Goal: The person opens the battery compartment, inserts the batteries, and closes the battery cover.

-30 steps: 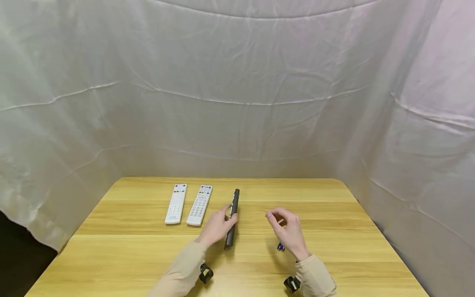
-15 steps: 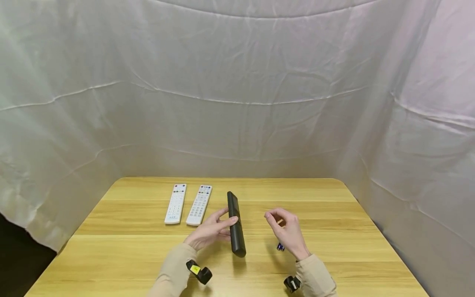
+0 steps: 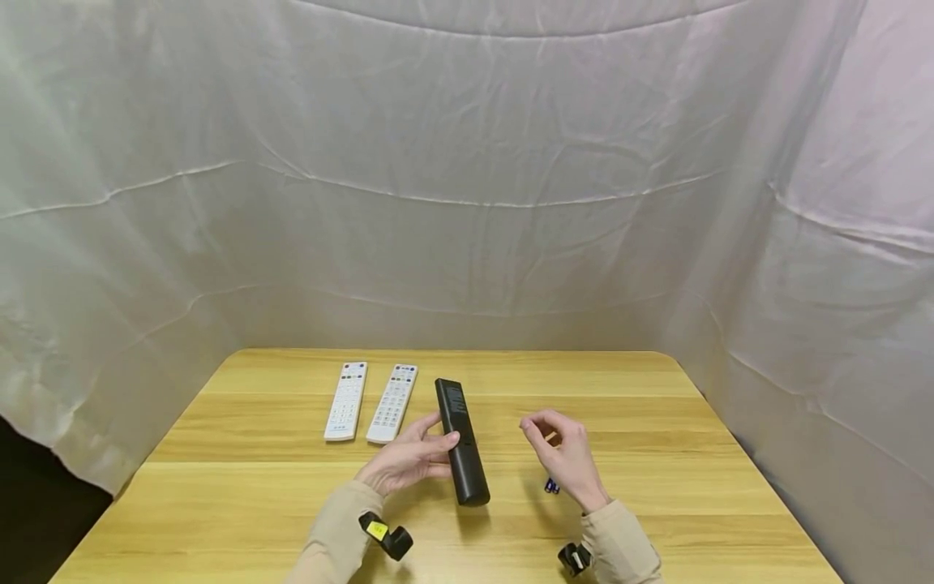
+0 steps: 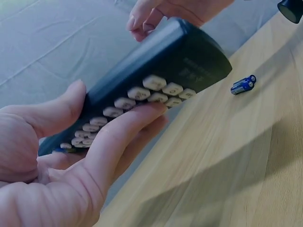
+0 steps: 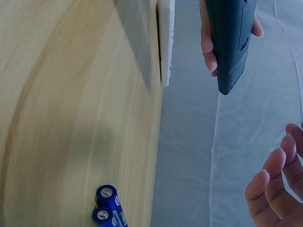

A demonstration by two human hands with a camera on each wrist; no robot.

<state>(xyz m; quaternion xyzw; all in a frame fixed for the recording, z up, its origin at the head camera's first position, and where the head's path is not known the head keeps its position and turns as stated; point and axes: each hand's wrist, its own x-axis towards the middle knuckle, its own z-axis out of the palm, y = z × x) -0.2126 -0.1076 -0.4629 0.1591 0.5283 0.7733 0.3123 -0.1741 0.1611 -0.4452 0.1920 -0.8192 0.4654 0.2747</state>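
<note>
My left hand [image 3: 409,461] grips a black remote control [image 3: 464,454] by its middle, above the table. Its back, with a label near the far end, faces up in the head view. From the left wrist, the pale buttons on the remote's underside [image 4: 155,82] show, with fingers curled against them and the thumb along the other edge. My right hand [image 3: 571,456] hovers to the right of it, fingers loosely bent, holding nothing. Below that hand, two blue batteries [image 5: 111,203] lie side by side on the wood; the hand partly covers them in the head view.
Two white remote controls [image 3: 346,401] lie button side up to the left of my left hand, the right one [image 3: 392,405] nearer to it. Grey-white cloth [image 3: 467,243] hangs around the back and sides of the wooden table [image 3: 657,535].
My left hand has lifted the black remote and rolled it from its edge, so that its back now faces up. The right hand has stayed in place.
</note>
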